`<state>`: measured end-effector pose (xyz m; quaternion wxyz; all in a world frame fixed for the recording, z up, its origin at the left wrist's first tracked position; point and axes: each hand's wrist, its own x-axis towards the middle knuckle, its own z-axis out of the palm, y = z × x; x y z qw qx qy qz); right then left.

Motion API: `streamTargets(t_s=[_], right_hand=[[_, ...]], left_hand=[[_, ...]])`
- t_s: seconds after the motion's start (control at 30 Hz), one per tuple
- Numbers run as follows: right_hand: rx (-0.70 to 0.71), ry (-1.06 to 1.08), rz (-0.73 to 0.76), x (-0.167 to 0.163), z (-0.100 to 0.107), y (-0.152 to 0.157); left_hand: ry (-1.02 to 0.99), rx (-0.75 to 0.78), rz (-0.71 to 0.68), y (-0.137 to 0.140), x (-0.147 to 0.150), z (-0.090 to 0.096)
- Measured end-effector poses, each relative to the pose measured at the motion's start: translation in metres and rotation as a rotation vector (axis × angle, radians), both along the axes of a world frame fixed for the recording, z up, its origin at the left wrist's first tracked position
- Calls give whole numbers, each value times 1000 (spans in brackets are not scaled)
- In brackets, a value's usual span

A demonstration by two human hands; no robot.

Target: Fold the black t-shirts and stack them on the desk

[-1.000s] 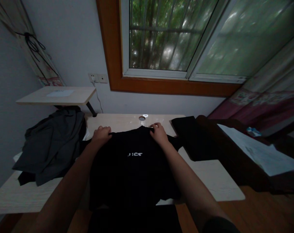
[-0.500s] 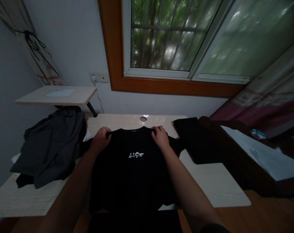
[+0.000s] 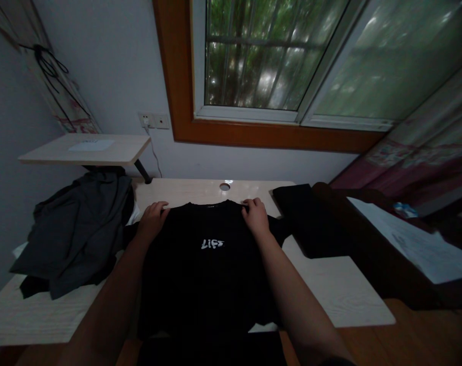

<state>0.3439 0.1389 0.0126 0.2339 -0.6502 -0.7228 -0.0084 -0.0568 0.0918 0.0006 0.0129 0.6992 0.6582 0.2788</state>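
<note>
A black T-shirt [image 3: 211,284] lies spread on the light wooden desk, its neckline toward the window and small white lettering across the chest. At the shirt's left shoulder is my left hand [image 3: 153,219], fingers bent and thumb against the cloth, closed on the shoulder edge. My right hand [image 3: 255,217] holds the other shoulder in the same way, fingertips at the top seam. The sleeves stick out past both hands, partly covered by my forearms. The shirt's hem reaches the desk's near edge.
A heap of dark grey and black clothes [image 3: 74,229] sits on the desk [image 3: 337,290] at left, beneath a raised shelf [image 3: 86,147] bearing a paper. At right lies a folded black cloth [image 3: 310,223], beside a dark surface with a white sheet [image 3: 413,239]. A window [image 3: 269,66] is behind.
My left hand has shifted slightly left and outward along the shoulder, and my right hand a little right. The shirt's chest and collar look a bit flatter.
</note>
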Motion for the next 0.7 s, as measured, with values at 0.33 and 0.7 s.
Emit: streamTargets(t_s=[0.33, 0.7], right_hand=[[-28, -74, 173, -7, 9, -9], [-47, -95, 220, -13, 7, -10]], left_hand=[[28, 20, -110, -5, 0, 6], [239, 132, 37, -15, 12, 23]])
